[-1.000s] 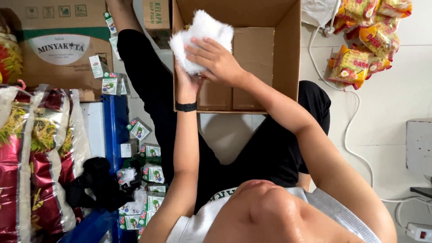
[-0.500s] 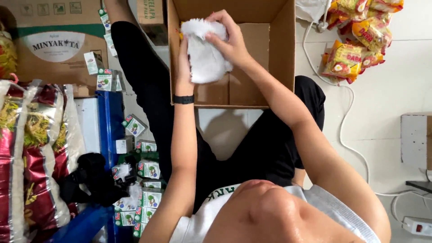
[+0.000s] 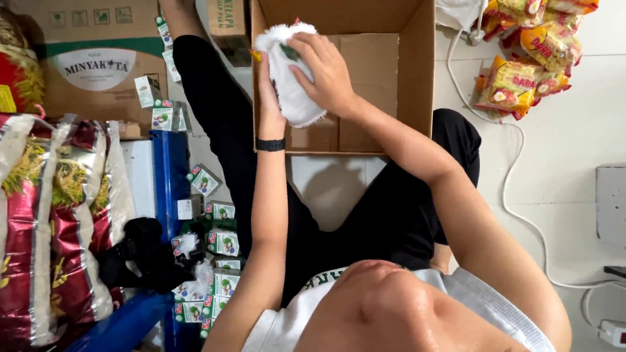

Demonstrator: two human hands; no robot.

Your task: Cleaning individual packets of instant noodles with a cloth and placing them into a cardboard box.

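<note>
Both hands grip one white cloth point(image 3: 290, 72) above the open cardboard box point(image 3: 417, 78): left hand point(image 3: 268, 88) supports behind, right hand point(image 3: 326, 72) clasps over. Wipe with firm, even pressure.

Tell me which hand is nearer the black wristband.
Left. The black wristband sits on the left arm just below the left hand; the right hand lies farther off, pressed on the white cloth.
</note>
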